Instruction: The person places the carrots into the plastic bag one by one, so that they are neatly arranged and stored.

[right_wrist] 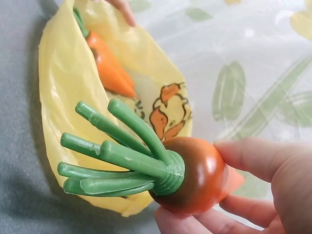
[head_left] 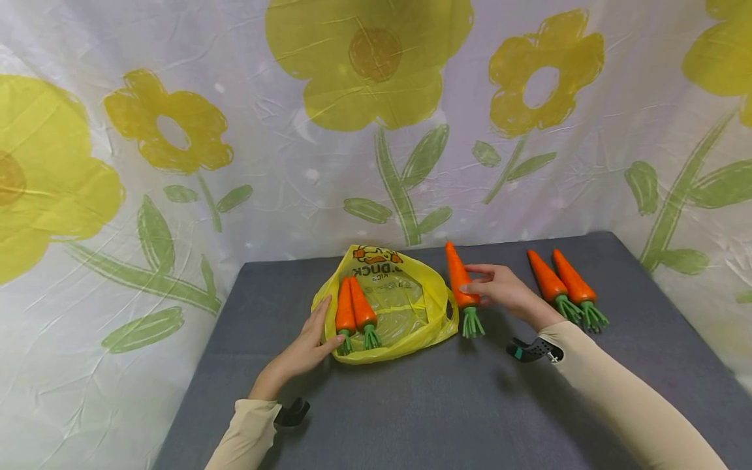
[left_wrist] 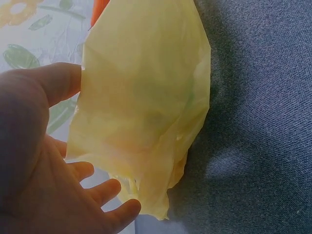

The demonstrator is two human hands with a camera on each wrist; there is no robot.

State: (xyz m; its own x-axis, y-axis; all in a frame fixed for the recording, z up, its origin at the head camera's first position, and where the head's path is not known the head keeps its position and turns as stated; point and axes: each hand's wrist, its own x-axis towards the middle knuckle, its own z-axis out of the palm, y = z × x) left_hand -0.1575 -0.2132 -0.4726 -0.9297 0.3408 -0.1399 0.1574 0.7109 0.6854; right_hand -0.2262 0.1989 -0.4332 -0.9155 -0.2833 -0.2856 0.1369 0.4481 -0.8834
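Note:
A yellow plastic bag (head_left: 411, 326) with a printed duck lies with its mouth spread wide, and two orange carrots with green stems rest inside at its left, among them one carrot (head_left: 362, 307). My left hand (head_left: 302, 346) holds the bag's left rim, thumb over the edge; in the left wrist view its other fingers (left_wrist: 105, 191) are loosely spread beside the plastic. Right of the bag, my right hand (head_left: 499, 287) pinches a third carrot (head_left: 458, 277) by its thick end, tip pointing away. The right wrist view shows this carrot's green stems (right_wrist: 131, 156) up close.
Two more carrots, a left one (head_left: 546, 277) and a right one (head_left: 576, 281), lie side by side at the right of the grey table (head_left: 399, 418). A flower-printed cloth (head_left: 282, 196) hangs behind the table's far edge.

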